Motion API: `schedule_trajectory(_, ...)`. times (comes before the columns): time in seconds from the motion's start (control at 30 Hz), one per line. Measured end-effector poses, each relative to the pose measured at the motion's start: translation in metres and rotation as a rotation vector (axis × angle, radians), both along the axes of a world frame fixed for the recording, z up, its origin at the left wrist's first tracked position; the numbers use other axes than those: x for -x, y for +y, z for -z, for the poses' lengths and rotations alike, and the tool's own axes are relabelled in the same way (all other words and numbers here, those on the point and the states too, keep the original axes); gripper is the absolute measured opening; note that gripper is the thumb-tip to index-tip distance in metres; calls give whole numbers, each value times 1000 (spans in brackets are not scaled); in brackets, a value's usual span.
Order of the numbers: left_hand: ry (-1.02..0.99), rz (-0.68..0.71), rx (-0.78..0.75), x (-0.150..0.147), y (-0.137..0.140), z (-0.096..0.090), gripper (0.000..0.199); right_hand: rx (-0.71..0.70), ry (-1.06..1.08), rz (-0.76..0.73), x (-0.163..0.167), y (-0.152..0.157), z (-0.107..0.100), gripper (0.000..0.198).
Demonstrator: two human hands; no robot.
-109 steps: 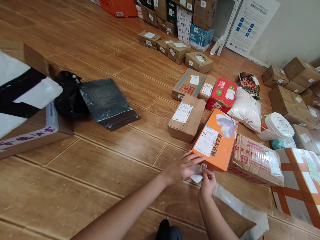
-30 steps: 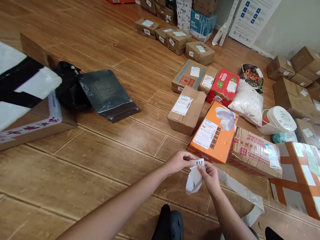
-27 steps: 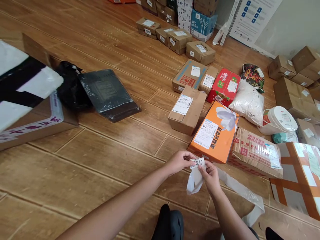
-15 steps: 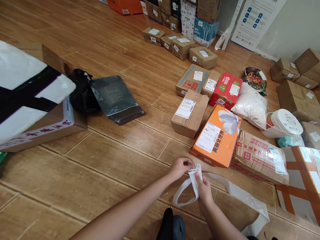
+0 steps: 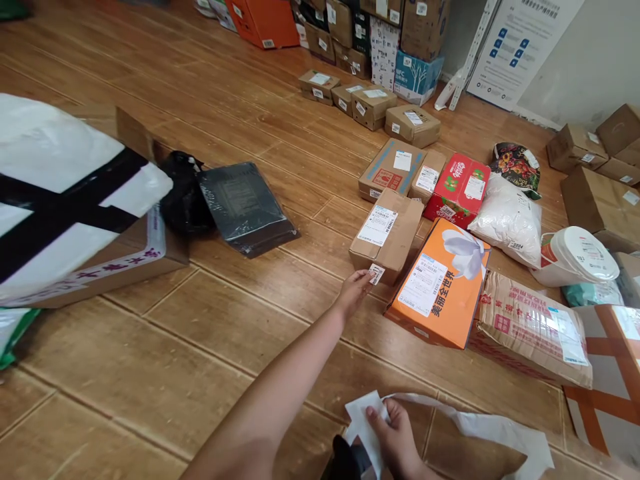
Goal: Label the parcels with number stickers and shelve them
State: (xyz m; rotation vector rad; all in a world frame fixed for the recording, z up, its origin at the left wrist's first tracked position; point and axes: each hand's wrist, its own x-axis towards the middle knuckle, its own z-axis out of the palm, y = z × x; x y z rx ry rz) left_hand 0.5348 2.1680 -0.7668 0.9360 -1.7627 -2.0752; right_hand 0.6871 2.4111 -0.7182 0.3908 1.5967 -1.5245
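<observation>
One small sticker [image 5: 376,273] pinched at your left hand [image 5: 354,292] fingertips, tilted, long axis running up-right toward the brown box [image 5: 387,235] (touching its near edge), your right hand [image 5: 395,440] fingers closed on white backing paper [image 5: 364,421], low over the floor [image 5: 225,333].

One head-worn camera looks forward and steeply down from above at the brown wood-plank floor [image 5: 210,320]; the flat orange cardboard box [image 5: 440,287] lies close, right of centre, stacked cartons farther beyond it.
</observation>
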Motion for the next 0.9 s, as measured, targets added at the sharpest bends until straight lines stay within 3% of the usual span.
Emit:
schedule_trajectory(0.1,19,0,72,6,3,14,67,-14,25,57,14,0,-7,69)
schedule_trajectory(0.2,32,82,236,-2,-10,17,56,-35,73,50,20,6,-4,69)
schedule_trajectory(0.4,63,374,793,-36,-52,-2,17,-47,126,40,17,21,16,65)
schedule_trajectory(0.53,117,504,1160,-26,-52,-10,24,-49,103,8,22,21,18,65)
schedule_trajectory(0.73,195,509,1583,4,-49,-14,31,-45,59,6,34,22,12,64)
schedule_trajectory(0.9,283,429,1796,-3,-57,-13,23,-41,34,-21,38,29,13,63)
